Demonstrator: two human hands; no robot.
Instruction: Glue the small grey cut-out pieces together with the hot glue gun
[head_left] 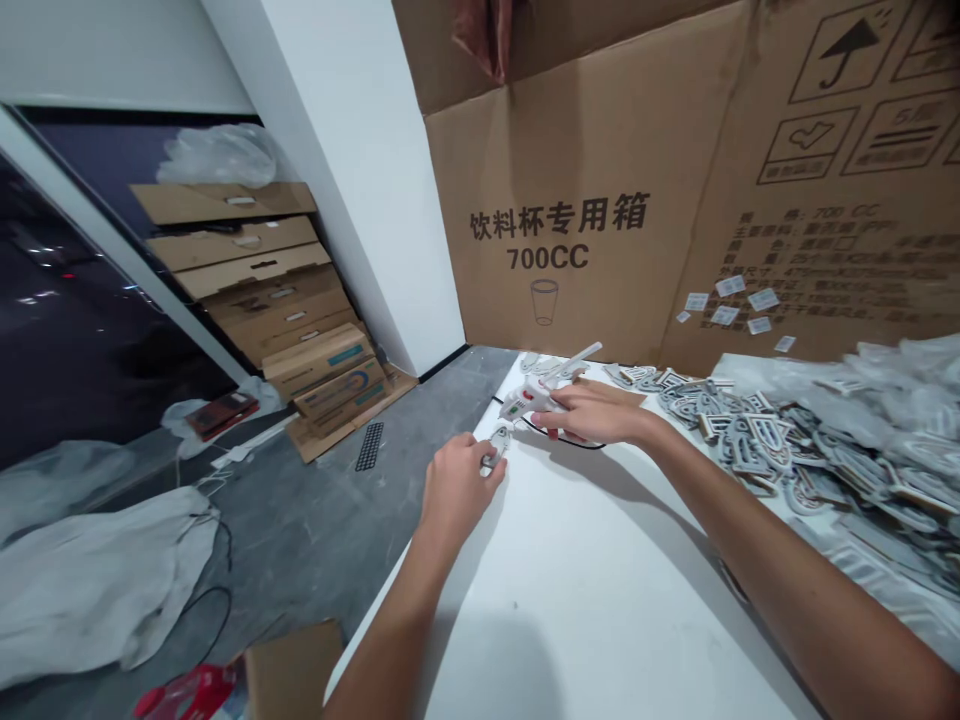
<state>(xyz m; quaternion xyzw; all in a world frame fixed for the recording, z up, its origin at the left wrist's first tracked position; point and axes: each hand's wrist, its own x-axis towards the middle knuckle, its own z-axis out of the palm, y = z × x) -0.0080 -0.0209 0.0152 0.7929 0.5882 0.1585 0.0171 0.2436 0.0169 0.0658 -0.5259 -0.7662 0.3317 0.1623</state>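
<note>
My right hand [592,410] is wrapped round a white hot glue gun [519,400] near the far end of the white table [562,560]. A glue stick [586,353] juts from the back of the gun, and a dark cord [570,442] runs beneath the hand. Between the fingers of my left hand [454,485] is a small grey-and-white flat piece [498,440], held at the table's left edge. The gun's nozzle points left, just above this piece; whether they touch I cannot tell. Similar pieces [529,364] lie behind the gun.
Many loose grey-and-white pieces [765,440] are heaped along the table's right side, beside clear plastic bags [926,375]. A large cardboard sheet [570,150] stands behind the table. On the floor at left are stacked cartons [337,370] and a pale cloth-like sack [105,580].
</note>
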